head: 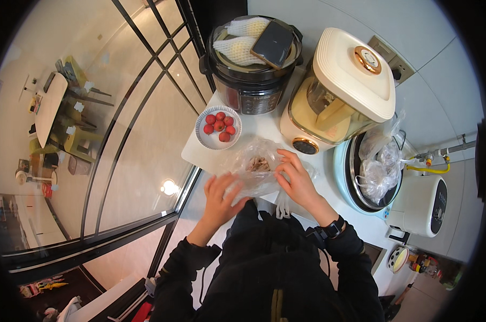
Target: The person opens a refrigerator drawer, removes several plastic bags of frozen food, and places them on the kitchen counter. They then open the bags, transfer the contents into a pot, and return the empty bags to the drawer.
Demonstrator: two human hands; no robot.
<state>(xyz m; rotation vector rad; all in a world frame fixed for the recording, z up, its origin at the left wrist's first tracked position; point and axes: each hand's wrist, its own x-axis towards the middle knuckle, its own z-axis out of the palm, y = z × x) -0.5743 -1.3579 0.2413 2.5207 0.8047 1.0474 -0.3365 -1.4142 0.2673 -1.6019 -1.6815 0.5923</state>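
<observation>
A clear plastic bag (243, 157) lies spread on the white counter, its mouth facing up. Brownish pieces of food (258, 164) show inside it; I cannot tell what food they are. My right hand (294, 177) has its fingers curled at the bag's right edge, with thumb and fingertips pinching the film. At the bag's lower left is my left hand (222, 195), fingers spread and slightly blurred, close to the film; whether it touches is unclear. Part of another plastic bag (283, 205) hangs over the counter's front edge below my right hand.
A bowl of small red fruits (212, 141) stands behind the bag. Beyond it, a Supor electric pressure cooker (255, 96) carries a phone (272, 44) and foam-netted fruit. A cream appliance with a clear container (339, 92) and a pale-blue electric pan (341, 177) holding plastic bags stand right. Glass panels (138, 141) border the left.
</observation>
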